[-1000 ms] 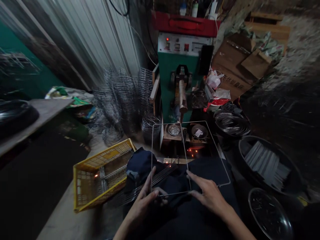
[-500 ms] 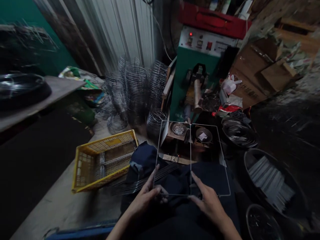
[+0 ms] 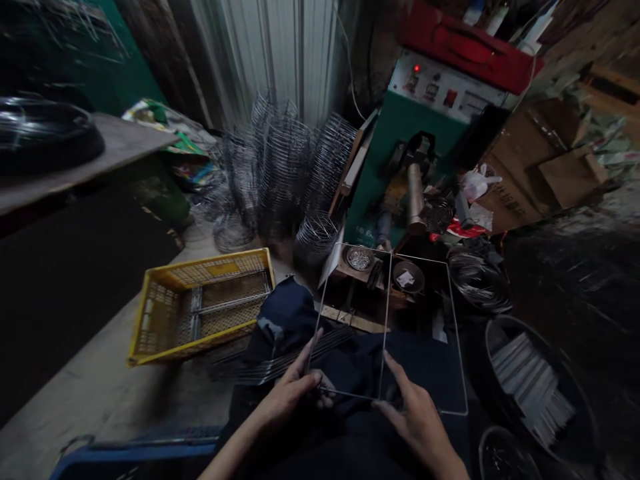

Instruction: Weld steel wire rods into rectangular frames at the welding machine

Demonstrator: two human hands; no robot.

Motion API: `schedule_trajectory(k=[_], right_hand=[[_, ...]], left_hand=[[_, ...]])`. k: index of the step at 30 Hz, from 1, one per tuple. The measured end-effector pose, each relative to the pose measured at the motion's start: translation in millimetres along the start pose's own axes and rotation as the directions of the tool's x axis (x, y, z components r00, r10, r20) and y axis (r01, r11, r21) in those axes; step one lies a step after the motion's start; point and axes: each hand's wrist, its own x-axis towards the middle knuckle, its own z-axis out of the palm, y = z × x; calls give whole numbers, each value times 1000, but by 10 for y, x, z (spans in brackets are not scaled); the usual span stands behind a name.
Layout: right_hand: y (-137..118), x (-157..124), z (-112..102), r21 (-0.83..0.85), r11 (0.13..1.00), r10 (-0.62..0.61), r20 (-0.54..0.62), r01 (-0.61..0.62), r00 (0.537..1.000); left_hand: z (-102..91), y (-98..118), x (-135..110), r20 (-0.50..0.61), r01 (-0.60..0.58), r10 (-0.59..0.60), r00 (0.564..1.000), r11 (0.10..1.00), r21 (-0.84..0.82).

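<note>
Alignment work: pinching the wire frame [image 3: 385,327] at its near edge with left hand [image 3: 293,395] and right hand [image 3: 415,420]; likely calling for steady, level holding next.

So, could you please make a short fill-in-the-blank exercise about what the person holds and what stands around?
1. The left hand and the right hand hold a frame made of thin ____.
2. The colour of the crate on the floor to the person's left is ____.
3. The green machine ahead has a top coloured ____.
Missing words: wire; yellow; red.
</note>
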Motion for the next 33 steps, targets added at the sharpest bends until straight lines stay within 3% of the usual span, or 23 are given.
schedule_trajectory(k=[4, 8, 15, 19, 26, 33], right_hand=[[3, -14, -19, 14, 999, -34, -5, 34, 999], [50, 130, -181, -48, 996, -78, -39, 76, 996], [257, 1059, -762, -283, 948, -218, -255, 143, 942], [373, 1540, -1061, -305, 933, -289, -316, 192, 904], [645, 2045, -1302, -250, 879, -469, -312, 405, 826], [657, 2408, -1391, -211, 893, -449, -366, 397, 815]], left_hand=[[27, 42, -43, -4, 11, -11, 1000, 1000, -13], [144, 247, 37, -15, -7, 7, 1000, 1000, -21], [403, 742, 846, -22, -172, 172, 985, 985, -4], [425, 962, 1255, 3, -234, 234, 972, 972, 33], [295, 1218, 1609, -10, -265, 266, 964, 963, 56], [300, 1382, 1831, -56, -275, 278, 959, 960, 53]])
